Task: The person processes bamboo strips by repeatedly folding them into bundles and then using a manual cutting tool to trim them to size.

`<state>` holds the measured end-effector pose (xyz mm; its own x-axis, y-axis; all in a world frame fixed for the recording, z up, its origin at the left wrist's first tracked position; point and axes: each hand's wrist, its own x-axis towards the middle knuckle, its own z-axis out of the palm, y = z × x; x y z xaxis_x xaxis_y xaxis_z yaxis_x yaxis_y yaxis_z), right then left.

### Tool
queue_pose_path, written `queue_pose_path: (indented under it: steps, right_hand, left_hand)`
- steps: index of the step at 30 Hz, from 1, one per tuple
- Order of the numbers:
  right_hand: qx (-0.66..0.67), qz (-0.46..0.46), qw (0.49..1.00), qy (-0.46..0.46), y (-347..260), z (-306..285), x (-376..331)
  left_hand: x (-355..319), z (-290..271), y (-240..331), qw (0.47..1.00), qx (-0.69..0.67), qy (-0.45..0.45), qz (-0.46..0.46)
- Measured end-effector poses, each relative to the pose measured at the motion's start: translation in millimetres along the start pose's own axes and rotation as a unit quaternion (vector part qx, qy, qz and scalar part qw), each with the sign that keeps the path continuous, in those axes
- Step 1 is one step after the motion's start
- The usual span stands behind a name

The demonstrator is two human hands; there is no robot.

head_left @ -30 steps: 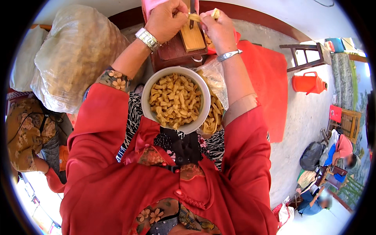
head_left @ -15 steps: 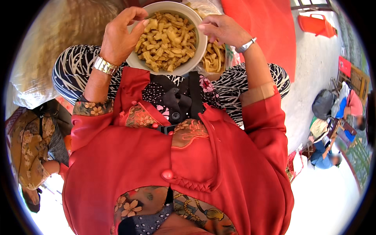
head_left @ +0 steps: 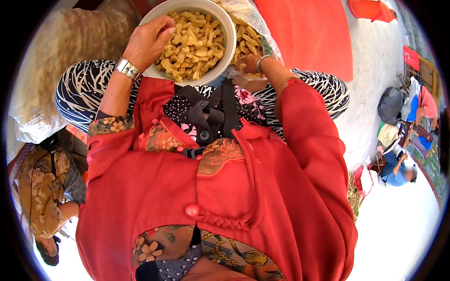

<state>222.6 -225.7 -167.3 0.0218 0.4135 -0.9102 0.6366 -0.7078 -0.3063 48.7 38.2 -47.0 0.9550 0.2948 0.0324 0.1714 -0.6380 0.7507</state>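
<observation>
A white round basin (head_left: pixel 228 42) stands between my knees, filled with chunky yellow-brown food pieces (head_left: pixel 192 44). My left hand (head_left: pixel 151 40) hovers over the basin's left rim, fingers curled in against the thumb; whatever may be between them does not show. Right of the basin, my right hand (head_left: pixel 253 64) is lowered to a clear plastic bag (head_left: pixel 255 16) of longer yellow-brown strips (head_left: pixel 247 40). Its fingers are bent down at the bag's near end, partly hidden, so what they pinch cannot be made out.
A large translucent sack (head_left: pixel 42 65) bulges on the left. A red sheet (head_left: pixel 309 37) lies beyond the bag, with a red plastic container (head_left: pixel 372 10) farther right. One person (head_left: pixel 44 187) is at the left edge; another person (head_left: pixel 396 173) sits at the far right.
My right hand has gone from above the basin's right rim down to the bag of strips. My left hand's fingers have curled closer together over the left rim.
</observation>
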Motion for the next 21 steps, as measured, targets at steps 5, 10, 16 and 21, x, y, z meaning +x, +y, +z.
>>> queue_pose_path:
  steps: [5,10,16,21]
  right_hand:
    - [0.020,0.020,0.999,0.022,-12.8,3.0,-1.9]
    - [0.072,-0.055,0.958,0.272,24.3,-1.0,11.1]
    - [0.296,-0.096,0.886,0.344,24.8,-39.0,-26.7]
    - [0.545,-0.271,0.729,0.314,-15.8,-53.8,-99.2]
  left_hand:
    - [0.9,-3.7,-0.3,0.999,0.036,-0.026,-0.012]
    - [3.9,-2.0,0.5,0.999,0.022,-0.027,-0.019]
    - [2.2,-1.5,2.5,0.999,0.010,-0.042,-0.032]
    - [2.8,1.8,4.7,0.998,0.003,-0.061,-0.019]
